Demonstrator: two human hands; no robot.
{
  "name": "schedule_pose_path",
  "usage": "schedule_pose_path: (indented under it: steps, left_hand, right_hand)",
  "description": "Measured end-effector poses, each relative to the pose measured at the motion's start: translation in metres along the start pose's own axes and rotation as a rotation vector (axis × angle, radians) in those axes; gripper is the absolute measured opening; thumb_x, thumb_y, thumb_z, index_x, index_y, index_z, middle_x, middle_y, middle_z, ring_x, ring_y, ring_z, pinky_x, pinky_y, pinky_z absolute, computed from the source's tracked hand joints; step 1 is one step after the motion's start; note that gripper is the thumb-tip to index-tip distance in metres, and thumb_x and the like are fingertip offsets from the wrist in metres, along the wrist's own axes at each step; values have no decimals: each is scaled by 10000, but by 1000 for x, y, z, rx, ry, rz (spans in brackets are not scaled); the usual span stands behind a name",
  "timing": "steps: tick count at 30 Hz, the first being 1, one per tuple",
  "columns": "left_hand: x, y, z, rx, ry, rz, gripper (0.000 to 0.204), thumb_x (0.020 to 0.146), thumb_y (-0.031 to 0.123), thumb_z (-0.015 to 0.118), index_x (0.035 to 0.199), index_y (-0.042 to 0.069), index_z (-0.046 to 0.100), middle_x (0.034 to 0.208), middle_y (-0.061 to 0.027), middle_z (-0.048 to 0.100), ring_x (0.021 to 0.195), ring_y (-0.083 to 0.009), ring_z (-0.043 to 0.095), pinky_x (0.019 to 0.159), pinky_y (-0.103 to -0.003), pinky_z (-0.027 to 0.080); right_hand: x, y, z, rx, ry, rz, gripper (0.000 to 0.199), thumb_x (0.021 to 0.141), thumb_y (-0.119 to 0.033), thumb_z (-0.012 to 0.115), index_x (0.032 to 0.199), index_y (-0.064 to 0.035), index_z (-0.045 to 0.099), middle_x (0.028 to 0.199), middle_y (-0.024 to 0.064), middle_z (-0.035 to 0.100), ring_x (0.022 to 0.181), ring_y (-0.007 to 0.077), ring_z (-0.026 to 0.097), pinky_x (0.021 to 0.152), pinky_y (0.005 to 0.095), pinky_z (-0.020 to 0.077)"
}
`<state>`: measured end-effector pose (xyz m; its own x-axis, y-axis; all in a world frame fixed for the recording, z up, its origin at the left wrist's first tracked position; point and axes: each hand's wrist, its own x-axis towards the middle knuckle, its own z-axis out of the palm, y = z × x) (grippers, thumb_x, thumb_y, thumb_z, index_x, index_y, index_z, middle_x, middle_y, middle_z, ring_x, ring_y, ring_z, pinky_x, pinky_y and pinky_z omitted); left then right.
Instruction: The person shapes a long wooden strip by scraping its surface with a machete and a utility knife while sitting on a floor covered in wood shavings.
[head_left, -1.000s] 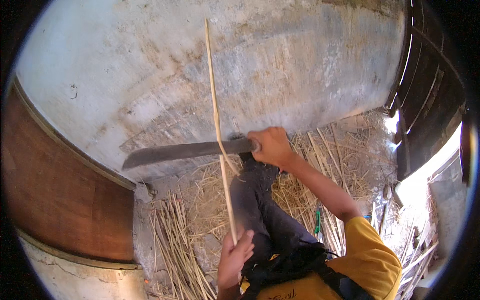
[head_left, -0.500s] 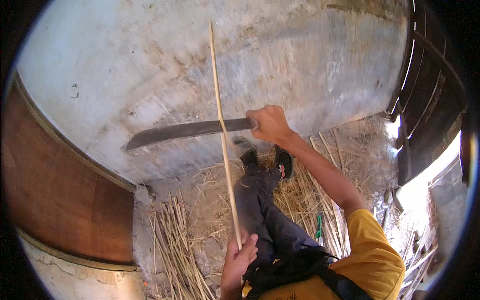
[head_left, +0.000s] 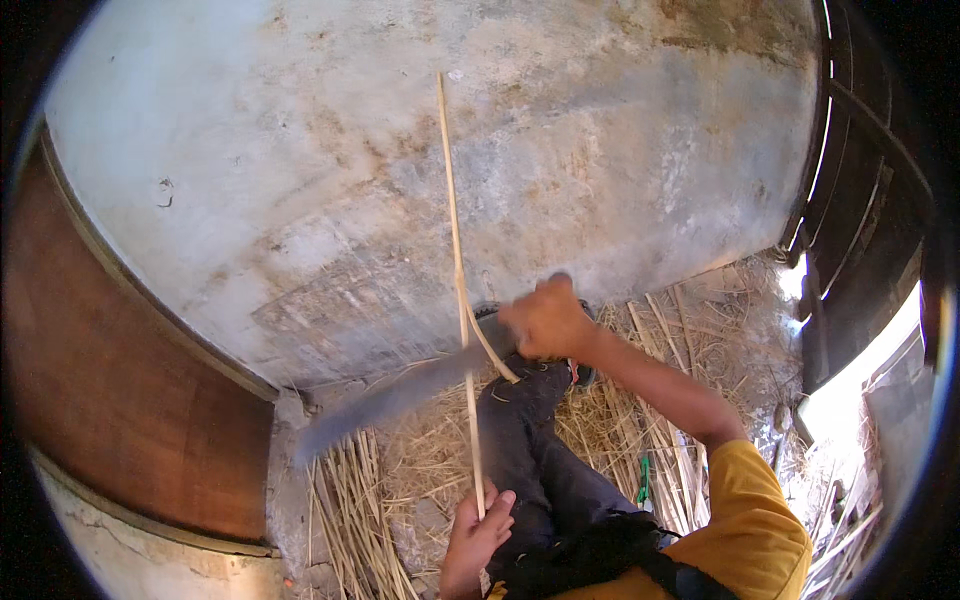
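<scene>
Wall [head_left: 650,150] meets straw-strewn floor [head_left: 735,285] beyond machete [head_left: 400,393] and stick [head_left: 453,205].

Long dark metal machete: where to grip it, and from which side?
Grip the long dark metal machete by its handle end, wrapped by the right hand, approaching from the picture's right. Its blurred blade slants down-left across the thin pale split stick, so that side likely keeps a hand off the blade.

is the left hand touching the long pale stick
Touching. The head view shows it: the left hand grips the long pale stick by its lower part, between thumb and fingers.
</scene>
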<state>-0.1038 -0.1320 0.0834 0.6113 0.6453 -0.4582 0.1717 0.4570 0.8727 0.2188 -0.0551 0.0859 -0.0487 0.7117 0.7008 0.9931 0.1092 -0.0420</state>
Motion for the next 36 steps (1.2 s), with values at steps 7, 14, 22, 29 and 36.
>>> schedule_pose_path:
  steps: [7,14,22,29,36]
  left_hand:
    - [4,-5,3,-35,-31,24,293,1044,122,585,866,176,359,632,86,291,472,-13,274,412,-217,198]
    - [39,-27,-21,200,-102,231,192,1042,197,619,1023,101,454,628,48,433,432,-53,414,391,-223,301]
    - [85,-47,-92,190,-166,465,636,980,139,702,1469,77,301,1239,-174,623,1108,-209,626,925,-359,526]
    - [122,35,-9,362,39,667,666,1005,160,663,1513,46,247,1400,-190,530,1209,-232,575,992,-356,500]
    - [155,42,22,416,196,817,389,1101,339,467,1137,-3,650,676,-26,552,595,-126,503,547,-349,387]
  right_hand:
    - [85,83,4,79,117,507,176,787,-182,581,833,-107,733,727,243,661,707,466,657,699,545,540]
    - [62,82,17,53,97,633,167,776,-174,596,853,-121,735,713,213,660,693,454,645,658,540,522]
    - [63,64,5,-3,257,496,150,748,-199,650,870,-157,725,677,173,667,644,406,673,596,546,515]
    - [50,30,13,24,297,478,122,722,-181,663,835,-153,701,640,151,654,629,380,675,551,523,498]
    - [59,27,-19,11,281,474,200,713,-152,671,902,-162,734,674,141,670,644,385,665,584,501,507]
